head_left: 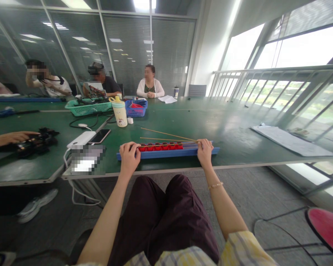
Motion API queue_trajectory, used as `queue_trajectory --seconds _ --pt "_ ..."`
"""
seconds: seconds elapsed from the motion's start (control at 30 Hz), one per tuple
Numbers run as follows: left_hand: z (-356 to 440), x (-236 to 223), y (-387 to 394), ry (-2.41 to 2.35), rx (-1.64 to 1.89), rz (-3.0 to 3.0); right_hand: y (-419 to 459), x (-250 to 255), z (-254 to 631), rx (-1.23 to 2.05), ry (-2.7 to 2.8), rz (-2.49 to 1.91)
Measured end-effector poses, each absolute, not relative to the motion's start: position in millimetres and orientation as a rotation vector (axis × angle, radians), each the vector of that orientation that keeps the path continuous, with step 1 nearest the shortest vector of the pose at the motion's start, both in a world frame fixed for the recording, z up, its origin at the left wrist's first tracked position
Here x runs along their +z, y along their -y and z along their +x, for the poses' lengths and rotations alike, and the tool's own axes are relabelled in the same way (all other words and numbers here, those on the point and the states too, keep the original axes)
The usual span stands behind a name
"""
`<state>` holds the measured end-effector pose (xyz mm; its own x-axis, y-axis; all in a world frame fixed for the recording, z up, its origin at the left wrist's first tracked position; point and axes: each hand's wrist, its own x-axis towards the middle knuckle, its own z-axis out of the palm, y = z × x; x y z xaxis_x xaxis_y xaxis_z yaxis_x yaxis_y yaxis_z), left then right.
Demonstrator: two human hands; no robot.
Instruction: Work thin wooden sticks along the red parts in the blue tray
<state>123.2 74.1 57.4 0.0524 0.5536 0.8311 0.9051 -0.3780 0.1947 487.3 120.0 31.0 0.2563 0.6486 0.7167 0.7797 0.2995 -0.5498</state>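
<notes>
Sticks (169, 135), 2, wood, ends pinched by R hand (204, 153), fingers clamped; L hand (130, 157), fingers curled over blue rail (166, 154) w/ 6 red pieces (160, 146); table edge (166, 169) just below.

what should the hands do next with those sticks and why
Probably draw the loose stick tips together: the right hand pinches the thin wooden sticks at one end, while their far ends splay apart above the row of red pieces on the blue rail, and the left hand rests at the row's end.
</notes>
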Motion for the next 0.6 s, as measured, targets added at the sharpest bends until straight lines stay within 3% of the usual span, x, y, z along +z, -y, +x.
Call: queue_trajectory --seconds 0.6 --pt "125.9 59.3 -72.9 1.489 -1.27 -1.973 -120.7 33.1 487.8 -0.169 1.439 -1.427"
